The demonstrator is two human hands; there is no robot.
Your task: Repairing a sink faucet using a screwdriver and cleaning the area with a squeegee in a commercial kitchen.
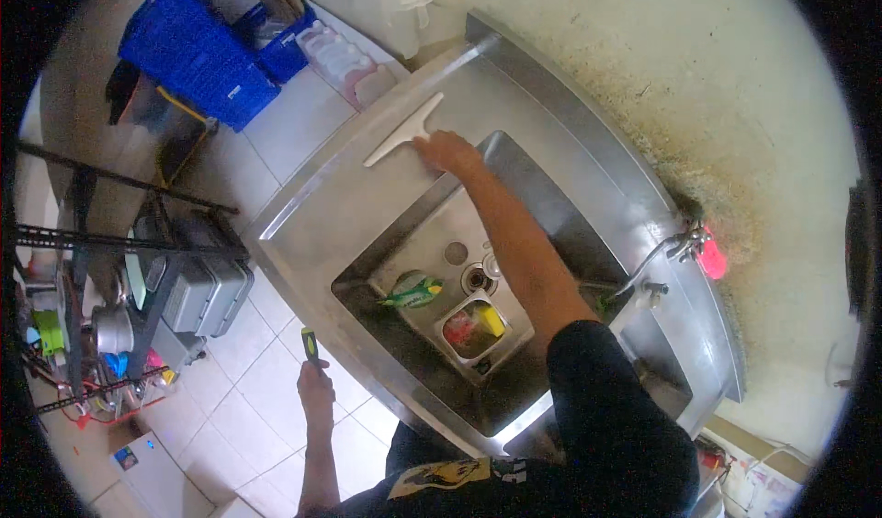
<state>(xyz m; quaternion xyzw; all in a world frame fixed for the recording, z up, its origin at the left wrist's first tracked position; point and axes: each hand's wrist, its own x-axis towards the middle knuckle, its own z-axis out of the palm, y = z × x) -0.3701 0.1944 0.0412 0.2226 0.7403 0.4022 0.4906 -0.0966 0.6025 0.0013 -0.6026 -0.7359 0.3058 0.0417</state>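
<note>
My right hand (pixel 447 153) is closed round the handle of a white squeegee (pixel 401 135), whose blade lies against the steel drainboard (pixel 340 197) beyond the sink. At the lower left, my left hand (pixel 317 393) grips a slim tool with a black and yellow-green handle (pixel 310 342), held upright over the floor; its kind cannot be made out. Under my right arm is the deep steel sink (pixel 413 256). On its bottom lie a green packet (pixel 413 291) and a small rectangular tub (pixel 473 352) with a yellow sponge (pixel 491 320) and something red in it.
A faucet (pixel 682 245) and a pink item (pixel 712 259) are by the wall at right. Blue crates (pixel 197 54) and pale jugs (pixel 340 59) stand at the far left. A black rack (pixel 129 242) holding pots and metal boxes fills the left side.
</note>
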